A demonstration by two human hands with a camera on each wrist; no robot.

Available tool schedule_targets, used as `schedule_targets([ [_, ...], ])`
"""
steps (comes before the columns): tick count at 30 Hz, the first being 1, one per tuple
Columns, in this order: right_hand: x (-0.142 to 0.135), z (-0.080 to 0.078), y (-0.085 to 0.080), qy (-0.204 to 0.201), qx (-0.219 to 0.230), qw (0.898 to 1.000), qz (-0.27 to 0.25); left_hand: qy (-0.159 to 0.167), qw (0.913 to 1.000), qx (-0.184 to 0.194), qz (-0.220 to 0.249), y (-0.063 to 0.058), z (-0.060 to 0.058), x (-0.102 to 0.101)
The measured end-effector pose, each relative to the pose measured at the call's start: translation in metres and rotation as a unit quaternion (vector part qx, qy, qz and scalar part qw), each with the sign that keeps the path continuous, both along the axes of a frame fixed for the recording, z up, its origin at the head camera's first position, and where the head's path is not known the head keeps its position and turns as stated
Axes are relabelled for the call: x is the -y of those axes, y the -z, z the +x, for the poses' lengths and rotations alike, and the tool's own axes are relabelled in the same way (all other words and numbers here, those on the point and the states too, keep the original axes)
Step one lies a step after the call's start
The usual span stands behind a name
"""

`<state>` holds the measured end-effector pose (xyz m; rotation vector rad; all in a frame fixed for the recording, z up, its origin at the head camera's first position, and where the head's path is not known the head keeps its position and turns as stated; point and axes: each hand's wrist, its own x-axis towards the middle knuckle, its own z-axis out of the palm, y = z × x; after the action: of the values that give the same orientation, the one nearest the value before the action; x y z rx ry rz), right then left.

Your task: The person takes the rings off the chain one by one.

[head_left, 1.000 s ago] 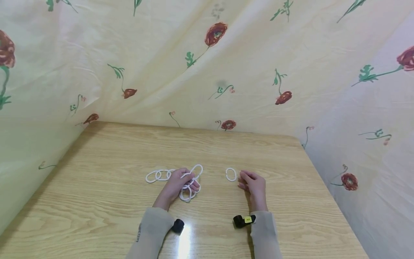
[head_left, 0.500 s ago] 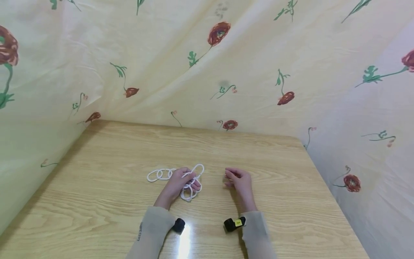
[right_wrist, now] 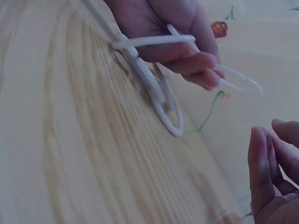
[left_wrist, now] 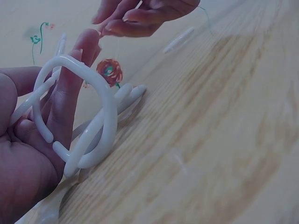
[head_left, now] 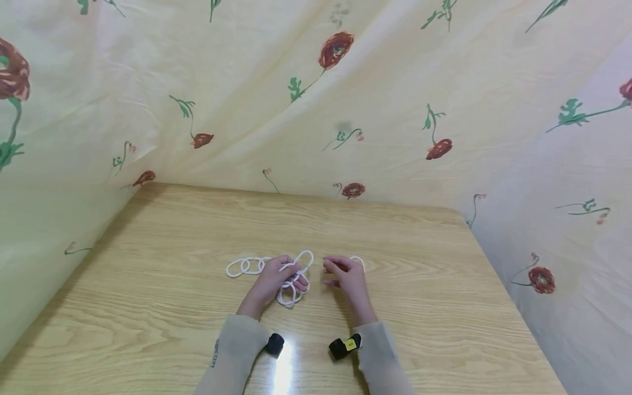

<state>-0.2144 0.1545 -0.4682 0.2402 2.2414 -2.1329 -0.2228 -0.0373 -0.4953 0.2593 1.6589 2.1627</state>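
My left hand holds a chain of white plastic links between thumb and fingers. One end link sticks up past the fingertips toward the right. More links trail on the wooden table to the left of the hand, and others hang in a loop below the palm. A small gap shows in the front link in the left wrist view. My right hand hovers just right of that end link, thumb and fingers bent with nothing between them. Behind it, a single loose link lies on the table, partly hidden in the head view.
The wooden table spreads out on both sides of the hands. A flowered cloth hangs along its back and sides. Each wrist bears a small black camera, one of them close over the table.
My right hand has moved left, passing over the loose link, and is now close to the chain's raised end link. My left hand keeps its hold on the chain.
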Motion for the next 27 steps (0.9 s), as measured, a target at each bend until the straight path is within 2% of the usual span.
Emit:
schedule_targets([
  [10,0.014,-0.003,-0.002,-0.018,0.014,1.0,-0.014,0.001,0.9998,0.014,-0.013,0.003,-0.002,0.0],
  [17,0.018,-0.004,-0.005,-0.05,-0.01,0.998,-0.036,-0.001,0.9998,0.009,-0.017,0.004,-0.003,0.001],
  [27,0.026,-0.009,-0.01,-0.035,0.04,0.999,0.002,-0.004,0.9997,0.009,-0.024,0.002,-0.003,0.0],
])
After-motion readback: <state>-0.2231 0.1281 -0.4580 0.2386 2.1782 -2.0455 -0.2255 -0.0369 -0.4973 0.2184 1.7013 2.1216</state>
